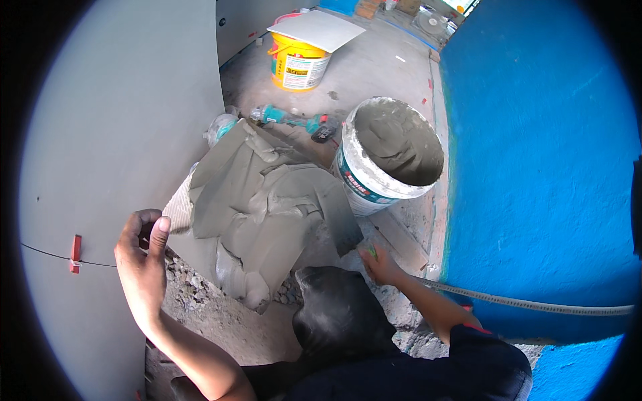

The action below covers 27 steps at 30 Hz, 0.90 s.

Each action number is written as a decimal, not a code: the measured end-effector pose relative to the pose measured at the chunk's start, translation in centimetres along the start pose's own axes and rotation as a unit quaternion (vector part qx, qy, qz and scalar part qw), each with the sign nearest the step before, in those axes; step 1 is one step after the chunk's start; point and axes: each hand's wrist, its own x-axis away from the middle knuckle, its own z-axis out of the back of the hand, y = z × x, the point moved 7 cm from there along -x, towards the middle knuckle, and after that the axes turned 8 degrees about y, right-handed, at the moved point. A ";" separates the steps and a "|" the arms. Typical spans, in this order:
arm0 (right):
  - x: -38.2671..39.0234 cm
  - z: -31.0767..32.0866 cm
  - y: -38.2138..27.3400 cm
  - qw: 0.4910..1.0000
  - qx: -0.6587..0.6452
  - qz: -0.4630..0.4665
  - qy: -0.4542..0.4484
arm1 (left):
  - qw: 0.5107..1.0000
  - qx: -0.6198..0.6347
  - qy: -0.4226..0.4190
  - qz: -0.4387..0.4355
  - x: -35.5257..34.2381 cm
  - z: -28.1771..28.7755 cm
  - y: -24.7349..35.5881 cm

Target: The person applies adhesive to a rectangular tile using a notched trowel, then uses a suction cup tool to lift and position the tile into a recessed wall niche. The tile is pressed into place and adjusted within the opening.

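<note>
A large tile lies tilted in front of me, most of its ribbed face hidden under thick grey mortar. My left hand is beside the tile's left corner, fingers curled and thumb apart, with nothing visible between them. Whether it touches the tile edge I cannot tell. In my right hand, closed round a green handle, is a trowel. Its mortar-smeared blade rests against the right edge of the mortar. A white bucket of grey mortar stands just beyond, to the right.
Behind the tile lie a teal power tool and a clear plastic bottle. Farther back, a yellow bucket carries a pale tile. A grey panel rises at left, a blue wall at right. Rubble lies below the tile.
</note>
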 end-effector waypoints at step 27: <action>-17.1 -7.2 -23.6 0.798 -0.482 -0.284 -0.224 | 0.999 0.007 0.002 0.041 0.1 2.7 -0.8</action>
